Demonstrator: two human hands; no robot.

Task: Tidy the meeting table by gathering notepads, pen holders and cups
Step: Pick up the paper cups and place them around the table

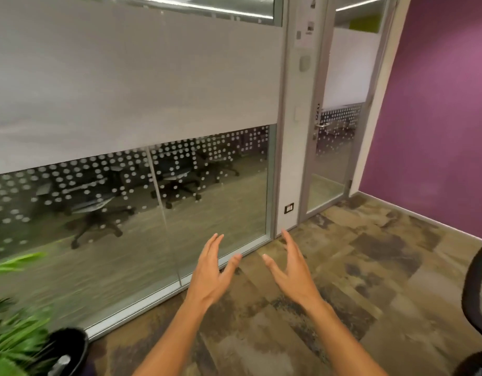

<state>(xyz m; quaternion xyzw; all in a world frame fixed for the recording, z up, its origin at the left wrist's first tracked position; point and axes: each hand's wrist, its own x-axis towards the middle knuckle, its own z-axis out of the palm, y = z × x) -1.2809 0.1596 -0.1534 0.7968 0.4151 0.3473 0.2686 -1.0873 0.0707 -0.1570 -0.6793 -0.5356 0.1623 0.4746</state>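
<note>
My left hand (214, 270) and my right hand (291, 267) are stretched out in front of me over the carpet, palms facing each other, fingers straight and spread. Neither holds anything. No table, notepad, pen holder or cup is in view. The picture is blurred at the left.
A glass partition wall (125, 213) with dotted film faces me, and a glass door (332, 131) stands to its right beside a purple wall (438, 118). A green plant (14, 329) and a black pot (68, 348) are at lower left. A black chair (478, 294) sits at the right edge.
</note>
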